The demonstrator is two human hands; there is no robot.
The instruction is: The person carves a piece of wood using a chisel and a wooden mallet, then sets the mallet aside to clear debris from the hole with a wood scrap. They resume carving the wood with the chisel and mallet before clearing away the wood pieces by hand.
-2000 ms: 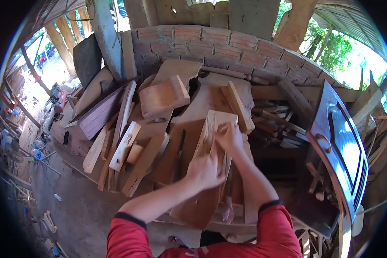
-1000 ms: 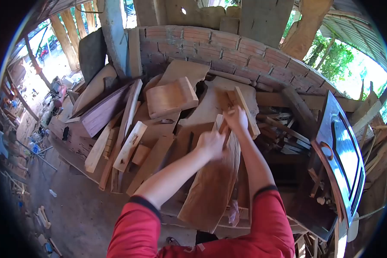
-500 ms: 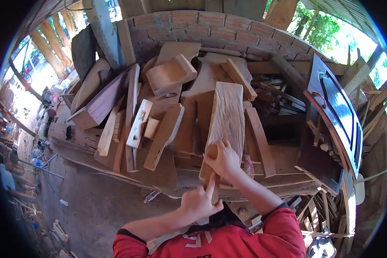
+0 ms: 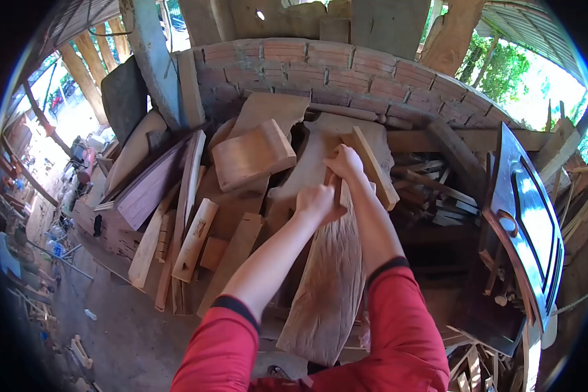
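My left hand is wrapped round the near end of a small wooden tool. Just beyond it, my right hand is closed on the tool's far end. Most of the tool is hidden by my fingers. Both hands are over the far end of a long, rough-grained board, which slopes down toward my body. To the right of my right hand lies a narrow wooden strip. A curved wooden block rests to the left of my hands.
Several cut pieces stand at the left, among them a short block and a purplish beam. A brick wall runs behind. At the right leans a glossy dark panel, with stacked scrap wood beside it.
Both hands have moved forward with the tool, from the near part of the board to its far end. My arms are now stretched out, and the view has shifted.
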